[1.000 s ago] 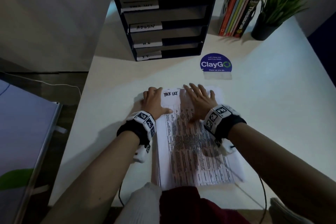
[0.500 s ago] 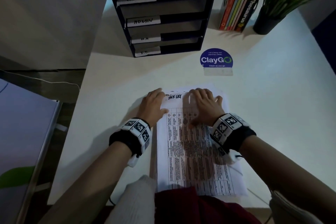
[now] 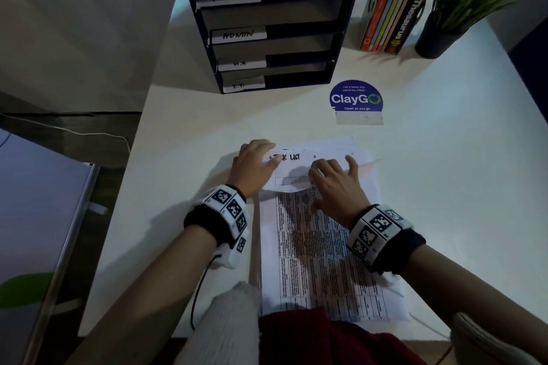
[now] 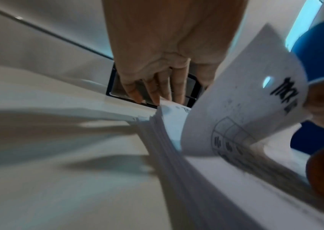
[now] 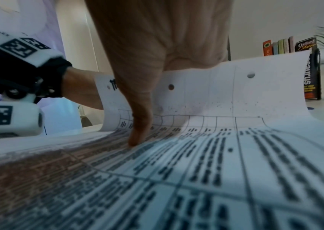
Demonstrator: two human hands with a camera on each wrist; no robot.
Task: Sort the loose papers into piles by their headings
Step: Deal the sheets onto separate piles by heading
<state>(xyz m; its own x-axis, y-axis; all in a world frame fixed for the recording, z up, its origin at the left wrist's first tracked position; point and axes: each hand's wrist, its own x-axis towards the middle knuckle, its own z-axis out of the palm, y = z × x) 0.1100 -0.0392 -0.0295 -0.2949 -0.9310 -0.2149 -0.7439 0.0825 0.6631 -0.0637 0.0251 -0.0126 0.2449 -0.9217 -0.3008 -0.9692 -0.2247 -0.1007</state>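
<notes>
Two hands work the far end of one stack of papers (image 3: pixel 326 249) that lies on the white table (image 3: pixel 459 187) straight ahead of the person, its long axis running from the near edge out toward the black sorter (image 3: pixel 267 24). The top sheet (image 3: pixel 292 163), headed in marker with what reads as TASK LIST, is curled up and back at that far end. The left hand (image 3: pixel 252 166) holds its left corner, thumb on the printed face and fingers bent behind it. The right hand (image 3: pixel 335 184) has its thumb planted on the printed table lower down while its fingers hook over the raised edge – how firmly they clamp it I cannot tell

The coming move turns on that lifted edge: it lies just beyond both hands, about equally near to each, so the sheet should peel off toward the body or slide sideways; only then can it travel to a pile or tray

The sorter's four trays, labelled from the top with a blurred word, ADMIN, H.R and I.T, show no papers inside – though their depths are dark. Beside it stand books (image 3: pixel 391 9) and a potted plant (image 3: pixel 462 3), with a ClayGo sticker (image 3: pixel 355 98) between sorter and stack
</notes>
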